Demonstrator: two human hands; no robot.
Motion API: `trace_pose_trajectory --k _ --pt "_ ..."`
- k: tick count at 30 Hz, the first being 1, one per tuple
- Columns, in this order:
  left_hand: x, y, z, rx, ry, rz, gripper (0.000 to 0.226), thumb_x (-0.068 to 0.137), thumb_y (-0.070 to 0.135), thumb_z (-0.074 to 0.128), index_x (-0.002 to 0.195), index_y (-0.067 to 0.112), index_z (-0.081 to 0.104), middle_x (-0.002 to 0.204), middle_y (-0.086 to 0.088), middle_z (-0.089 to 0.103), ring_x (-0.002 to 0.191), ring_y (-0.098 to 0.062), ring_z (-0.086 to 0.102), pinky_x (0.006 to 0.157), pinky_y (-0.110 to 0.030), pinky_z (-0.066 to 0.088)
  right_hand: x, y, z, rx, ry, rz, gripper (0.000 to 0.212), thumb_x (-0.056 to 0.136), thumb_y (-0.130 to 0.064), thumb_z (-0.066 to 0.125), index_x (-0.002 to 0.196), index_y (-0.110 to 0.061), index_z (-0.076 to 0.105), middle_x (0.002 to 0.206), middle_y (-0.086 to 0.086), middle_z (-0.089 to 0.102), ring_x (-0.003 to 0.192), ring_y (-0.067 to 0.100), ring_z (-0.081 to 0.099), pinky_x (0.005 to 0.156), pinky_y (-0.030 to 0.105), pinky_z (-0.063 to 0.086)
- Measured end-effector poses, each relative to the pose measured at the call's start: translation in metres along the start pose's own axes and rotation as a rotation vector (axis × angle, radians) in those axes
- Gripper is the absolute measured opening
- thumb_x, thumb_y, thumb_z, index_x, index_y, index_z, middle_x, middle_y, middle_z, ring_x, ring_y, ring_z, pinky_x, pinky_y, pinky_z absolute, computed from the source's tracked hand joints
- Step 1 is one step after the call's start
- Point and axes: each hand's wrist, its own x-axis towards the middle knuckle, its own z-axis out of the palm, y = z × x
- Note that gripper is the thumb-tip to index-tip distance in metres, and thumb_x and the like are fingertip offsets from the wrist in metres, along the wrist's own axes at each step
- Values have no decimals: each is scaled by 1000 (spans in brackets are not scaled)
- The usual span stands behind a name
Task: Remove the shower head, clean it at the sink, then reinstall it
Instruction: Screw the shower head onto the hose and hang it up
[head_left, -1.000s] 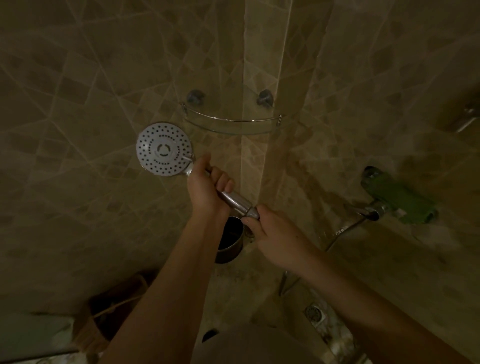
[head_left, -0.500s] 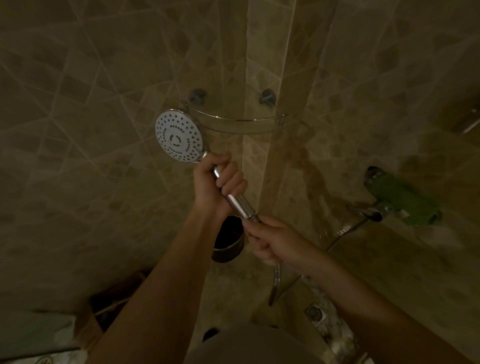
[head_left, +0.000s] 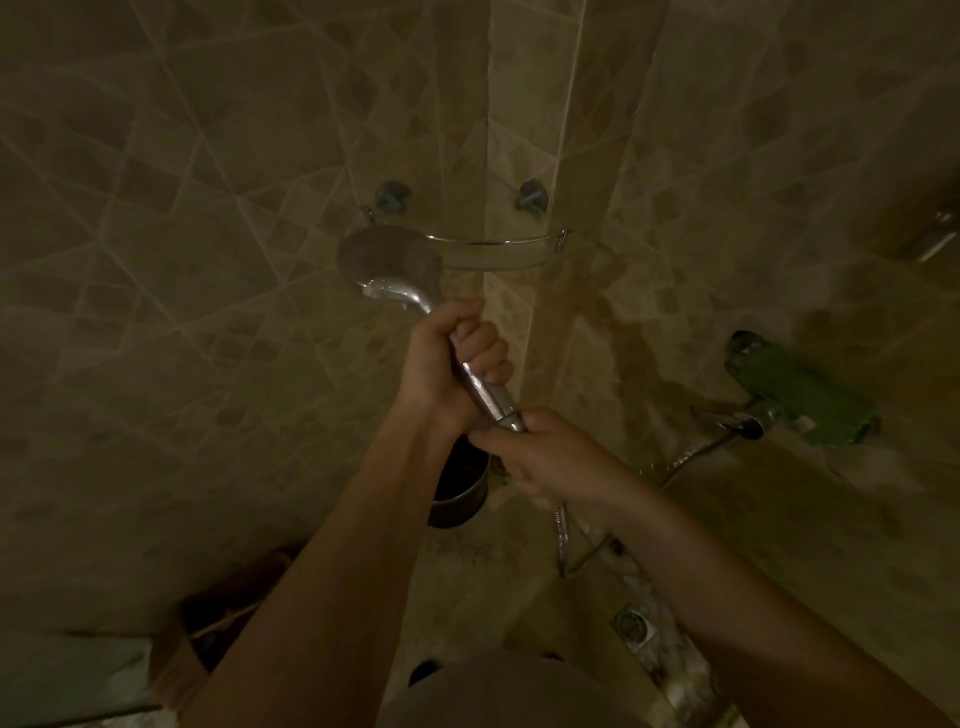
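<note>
The chrome shower head (head_left: 389, 265) is held up in front of the tiled corner, its round face turned away from me so only its back shows. My left hand (head_left: 447, 358) is wrapped around the middle of its handle. My right hand (head_left: 540, 457) grips the bottom end of the handle, where the metal hose (head_left: 563, 530) joins; the joint itself is hidden under my fingers. The hose loops down and runs right to the wall mixer tap (head_left: 748, 423).
A glass corner shelf (head_left: 498, 252) sits just behind the shower head. A green cloth-like item (head_left: 800, 400) lies on the tap at right. A dark cup (head_left: 460, 488) hangs in the corner under my hands. A floor drain (head_left: 634, 626) is below right.
The shower head has rotated so its nozzle face now points away from me, and it moved right and slightly up toward the shelf. Both hands kept their grip.
</note>
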Motion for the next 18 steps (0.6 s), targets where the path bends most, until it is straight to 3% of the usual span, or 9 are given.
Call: trace_pose_trajectory --k 4,8,10,12,14,16,18 --pt "3 10 11 243 228 -54 19 95 17 64 78 11 59 68 -3 56 59 -16 57 55 -27 55 1 7 -6 -340 255 -176 36 93 -25 58 59 -20 47 46 -8 42 42 7 41 40 20 31" --pt "9 2 19 165 407 178 21 92 10 63 77 17 50 55 5 39 41 -8 37 41 -24 38 1 7 -1 -434 267 -177 35 93 -19 55 59 -21 45 51 -6 44 43 7 41 45 25 30" --pt "6 5 17 112 251 150 34 94 15 58 65 22 41 46 8 28 34 -6 24 36 -21 27 -2 5 0 -206 129 -93 36 91 -21 59 59 -22 44 48 -7 39 39 8 35 41 22 26" --pt "0 12 14 -11 -96 31 41 93 20 54 56 23 36 40 10 22 34 -6 17 37 -20 21 -7 1 -4 149 -148 53 38 90 -26 62 58 -25 41 47 -6 32 36 8 26 36 17 20" --pt "-3 17 12 -45 -260 -17 35 90 23 54 58 21 42 44 8 27 38 -7 25 44 -21 27 -10 -2 -8 275 -290 88 37 88 -30 63 60 -27 39 48 -6 28 36 7 23 34 16 18" --pt "-2 20 15 59 -139 -9 22 91 25 60 73 16 53 58 1 46 52 -13 46 54 -27 44 -9 -4 -9 176 -167 42 35 90 -29 62 62 -25 41 48 -6 32 37 8 26 35 18 21" --pt "3 20 20 202 111 28 15 94 24 65 93 11 60 76 -5 57 64 -18 58 60 -33 55 -7 -2 -7 -80 102 -80 33 92 -24 59 63 -19 45 47 -7 37 38 7 34 36 18 26"
